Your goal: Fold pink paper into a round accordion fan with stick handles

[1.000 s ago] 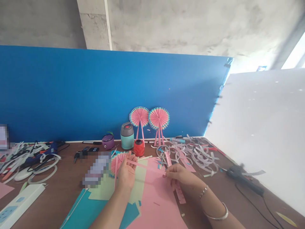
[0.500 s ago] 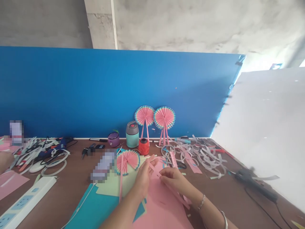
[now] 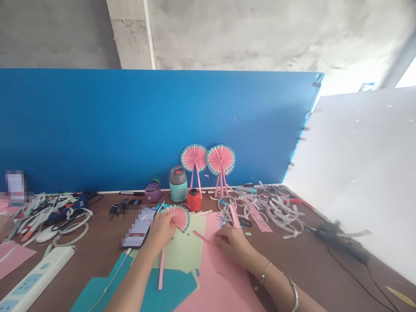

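Note:
My left hand [image 3: 162, 229] is closed on the left side of a pleated pink paper fan [image 3: 179, 216] with a blue-green edge. Below that hand, a narrow pink strip [image 3: 161, 271] hangs down from the fan over the coloured sheets. My right hand [image 3: 231, 242] pinches another pink paper strip [image 3: 201, 237], whose free end points left above the paper. Under both hands lie a large pink sheet [image 3: 221, 277], a pale green sheet [image 3: 185, 255] and a teal sheet [image 3: 169, 284].
Two round pink fans [image 3: 221, 159] lean against the blue partition [image 3: 130, 130]. A teal flask [image 3: 178, 190], a red spool [image 3: 194, 201] and a phone [image 3: 142, 229] stand or lie nearby. Curled white strips [image 3: 279, 212], a glue gun [image 3: 339, 242] and a power strip [image 3: 35, 279] flank the paper.
My left hand has moved left, away from my right hand, and taken hold of the fan. The strip now stays in my right hand alone. The view has shifted slightly.

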{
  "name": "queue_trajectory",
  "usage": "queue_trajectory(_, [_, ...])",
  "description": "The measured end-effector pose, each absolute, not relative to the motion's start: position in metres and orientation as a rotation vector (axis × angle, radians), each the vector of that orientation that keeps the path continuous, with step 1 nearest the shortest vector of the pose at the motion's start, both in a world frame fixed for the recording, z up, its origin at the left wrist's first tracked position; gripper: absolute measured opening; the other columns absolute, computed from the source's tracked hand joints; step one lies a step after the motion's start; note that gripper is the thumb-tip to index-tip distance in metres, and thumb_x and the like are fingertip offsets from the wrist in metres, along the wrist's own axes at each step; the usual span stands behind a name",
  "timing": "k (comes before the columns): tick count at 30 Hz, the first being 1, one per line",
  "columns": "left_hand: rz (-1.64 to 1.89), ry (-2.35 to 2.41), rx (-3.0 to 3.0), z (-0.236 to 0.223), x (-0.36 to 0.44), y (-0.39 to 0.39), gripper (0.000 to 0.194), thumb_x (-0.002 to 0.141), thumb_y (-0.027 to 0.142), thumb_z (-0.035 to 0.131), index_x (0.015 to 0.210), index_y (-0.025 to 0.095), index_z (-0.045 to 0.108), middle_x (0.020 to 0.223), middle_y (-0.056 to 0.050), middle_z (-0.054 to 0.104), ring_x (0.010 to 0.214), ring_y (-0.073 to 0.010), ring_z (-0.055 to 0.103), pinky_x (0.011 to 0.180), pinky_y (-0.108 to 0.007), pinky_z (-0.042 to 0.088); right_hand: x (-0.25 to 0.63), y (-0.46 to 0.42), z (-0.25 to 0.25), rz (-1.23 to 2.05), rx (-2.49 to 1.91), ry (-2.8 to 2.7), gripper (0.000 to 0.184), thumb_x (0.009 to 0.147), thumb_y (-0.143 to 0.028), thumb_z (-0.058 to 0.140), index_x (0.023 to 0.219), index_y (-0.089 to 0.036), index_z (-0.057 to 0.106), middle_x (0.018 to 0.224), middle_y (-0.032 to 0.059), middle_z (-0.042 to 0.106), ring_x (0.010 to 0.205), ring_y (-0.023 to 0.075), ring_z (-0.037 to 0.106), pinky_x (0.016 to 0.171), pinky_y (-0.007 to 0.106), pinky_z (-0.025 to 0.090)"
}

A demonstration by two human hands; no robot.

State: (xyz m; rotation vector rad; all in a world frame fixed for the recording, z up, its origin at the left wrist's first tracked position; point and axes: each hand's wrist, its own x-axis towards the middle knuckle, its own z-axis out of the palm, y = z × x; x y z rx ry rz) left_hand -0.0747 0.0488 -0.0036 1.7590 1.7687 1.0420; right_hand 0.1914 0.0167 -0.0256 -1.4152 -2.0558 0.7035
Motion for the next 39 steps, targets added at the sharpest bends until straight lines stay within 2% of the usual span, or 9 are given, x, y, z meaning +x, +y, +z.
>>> queue_trajectory(5, [0.584, 2.006, 2.164, -0.009, -0.065, 0.04, 0.021, 0.07, 0.012, 0.051, 0.083, 0.02, 0.065, 0.104, -0.01, 0.064, 0.106, -0.0287, 0.052, 0.084, -0.038, 0.038, 0.203, 0.037, -0.015, 0.137, -1.622, -2.106, 0.03, 0.085, -0.015, 0.04, 0.078, -0.019, 0.069, 0.084, 0.0072, 0.063, 0.085, 0.0199, 0.053, 0.074, 0.028, 0.037])
queue_trajectory(9, [0.556, 2.106, 2.283, -0.012, -0.056, 0.038, 0.014, 0.075, 0.017, 0.048, 0.076, 0.019, 0.061, 0.094, -0.009, 0.065, 0.097, -0.0264, 0.053, 0.078, -0.035, 0.036, 0.205, 0.062, -0.006, -0.099, -1.794, -2.176, 0.03, 0.087, -0.019, 0.042, 0.08, -0.02, 0.07, 0.095, 0.0087, 0.062, 0.093, 0.0221, 0.049, 0.08, 0.03, 0.034])
queue_trajectory(12, [0.595, 2.089, 2.354, -0.019, -0.051, 0.037, 0.014, 0.076, 0.017, 0.046, 0.071, 0.02, 0.059, 0.088, -0.007, 0.065, 0.091, -0.0241, 0.053, 0.076, -0.034, 0.034, 0.198, 0.081, -0.003, -0.213, -1.9, -2.236, 0.025, 0.084, -0.018, 0.046, 0.09, -0.021, 0.07, 0.111, 0.0106, 0.057, 0.104, 0.0259, 0.044, 0.082, 0.033, 0.032])
queue_trajectory(17, [0.617, 2.043, 2.378, -0.025, -0.046, 0.034, 0.015, 0.078, 0.017, 0.045, 0.072, 0.02, 0.059, 0.085, -0.006, 0.064, 0.087, -0.0228, 0.053, 0.075, -0.034, 0.033, 0.19, 0.107, -0.007, -0.213, -1.946, -2.272, 0.022, 0.074, -0.011, 0.053, 0.088, -0.014, 0.07, 0.114, 0.0174, 0.055, 0.107, 0.0313, 0.041, 0.083, 0.039, 0.029])
queue_trajectory(25, [0.675, 2.022, 2.383, -0.027, -0.042, 0.034, 0.017, 0.08, 0.018, 0.046, 0.07, 0.02, 0.059, 0.086, -0.006, 0.065, 0.088, -0.023, 0.053, 0.076, -0.035, 0.033, 0.197, 0.116, -0.007, -0.12, -1.937, -2.214, 0.023, 0.074, -0.019, 0.053, 0.09, -0.016, 0.069, 0.111, 0.0155, 0.057, 0.107, 0.03, 0.042, 0.085, 0.041, 0.028])
queue_trajectory(31, [0.678, 2.022, 2.364, -0.026, -0.041, 0.034, 0.018, 0.079, 0.019, 0.046, 0.07, 0.021, 0.061, 0.085, -0.006, 0.065, 0.089, -0.0231, 0.052, 0.077, -0.035, 0.033, 0.197, 0.114, -0.009, 0.068, -1.886, -2.066, 0.012, 0.059, -0.016, 0.062, 0.07, -0.016, 0.067, 0.105, 0.0144, 0.059, 0.107, 0.0327, 0.042, 0.088, 0.045, 0.028])
queue_trajectory(33, [0.687, 2.012, 2.36, -0.027, -0.042, 0.034, 0.018, 0.079, 0.019, 0.046, 0.07, 0.021, 0.061, 0.085, -0.006, 0.065, 0.089, -0.0231, 0.053, 0.076, -0.035, 0.033, 0.196, 0.113, -0.007, 0.141, -1.824, -1.949, 0.007, 0.062, -0.016, 0.058, 0.065, -0.017, 0.064, 0.108, 0.0116, 0.059, 0.109, 0.0316, 0.041, 0.089, 0.045, 0.028])
queue_trajectory(35, [0.698, 2.001, 2.355, -0.027, -0.044, 0.034, 0.018, 0.08, 0.02, 0.046, 0.071, 0.021, 0.061, 0.086, -0.005, 0.065, 0.089, -0.0232, 0.053, 0.076, -0.035, 0.033, 0.197, 0.113, -0.004, 0.228, -1.737, -1.814, 0.012, 0.07, -0.021, 0.051, 0.067, -0.017, 0.062, 0.106, 0.0095, 0.06, 0.107, 0.0291, 0.044, 0.087, 0.043, 0.032])
queue_trajectory(39, [0.764, 1.977, 2.343, -0.026, -0.045, 0.034, 0.018, 0.081, 0.022, 0.045, 0.077, 0.021, 0.062, 0.088, -0.006, 0.066, 0.09, -0.0237, 0.054, 0.075, -0.034, 0.034, 0.198, 0.109, 0.008, 0.451, -1.499, -1.674, 0.028, 0.083, -0.037, 0.036, 0.08, -0.017, 0.055, 0.083, 0.0059, 0.063, 0.079, 0.0193, 0.056, 0.069, 0.031, 0.042])
